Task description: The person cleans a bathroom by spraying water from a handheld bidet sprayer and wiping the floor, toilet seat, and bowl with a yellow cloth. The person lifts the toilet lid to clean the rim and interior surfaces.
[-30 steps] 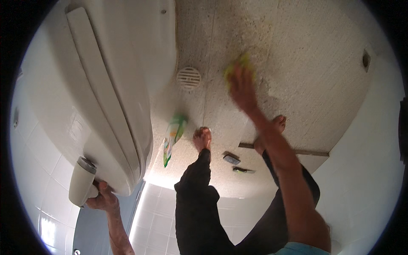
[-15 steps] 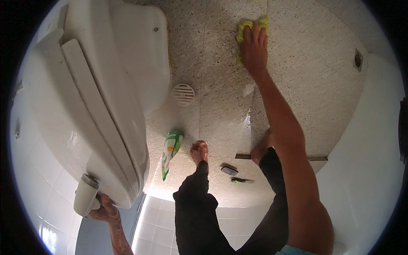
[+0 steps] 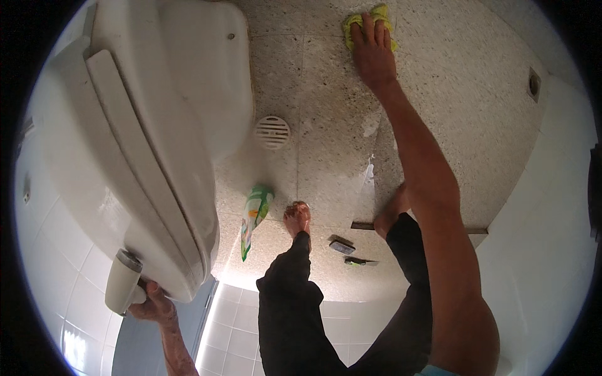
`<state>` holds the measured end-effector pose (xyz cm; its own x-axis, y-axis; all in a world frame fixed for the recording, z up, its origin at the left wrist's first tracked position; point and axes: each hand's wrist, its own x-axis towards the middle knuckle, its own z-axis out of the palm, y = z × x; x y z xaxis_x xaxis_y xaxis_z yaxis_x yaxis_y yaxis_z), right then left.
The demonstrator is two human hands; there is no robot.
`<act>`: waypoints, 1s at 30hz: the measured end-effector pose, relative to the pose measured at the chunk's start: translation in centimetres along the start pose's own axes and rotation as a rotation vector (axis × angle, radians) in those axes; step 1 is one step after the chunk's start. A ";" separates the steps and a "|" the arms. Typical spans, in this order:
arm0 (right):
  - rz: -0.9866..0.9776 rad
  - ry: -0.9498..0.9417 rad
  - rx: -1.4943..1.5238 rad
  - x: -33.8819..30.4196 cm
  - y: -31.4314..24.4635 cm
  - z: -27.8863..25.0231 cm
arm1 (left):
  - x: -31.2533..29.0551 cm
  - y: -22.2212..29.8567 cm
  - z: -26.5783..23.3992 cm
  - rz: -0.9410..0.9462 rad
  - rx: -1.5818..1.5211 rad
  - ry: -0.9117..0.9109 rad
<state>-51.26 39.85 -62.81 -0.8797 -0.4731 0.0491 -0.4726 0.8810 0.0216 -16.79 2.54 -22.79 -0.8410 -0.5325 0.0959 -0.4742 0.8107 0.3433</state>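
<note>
Pale floor [image 3: 451, 94], wiping apparently in hand; my left hand [image 3: 153, 307] is at a pale cylinder [image 3: 122, 285], grip: cannot tell. My right hand [image 3: 375, 61] presses a yellow cloth [image 3: 380, 12] to the floor, well ahead; another stroke would want even pressure. Cloth bunched, no clear long axis or pointing end; right fingers [image 3: 369, 28] slightly spread over it, pinch not visible.

Yellow cloth [image 3: 381, 13] partly hidden by right hand [image 3: 375, 60]; white fixture [image 3: 141, 156] cropped above.
</note>
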 end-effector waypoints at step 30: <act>-0.049 0.155 0.448 -1.3 -6.3 1.7 | 0.6 1.0 -0.4 0.083 0.181 -0.055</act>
<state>-47.28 34.91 -64.73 -0.8537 -0.4775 0.2081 -0.5196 0.7531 -0.4037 -17.71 2.94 -21.99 -0.8900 -0.4515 0.0639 -0.4371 0.8846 0.1627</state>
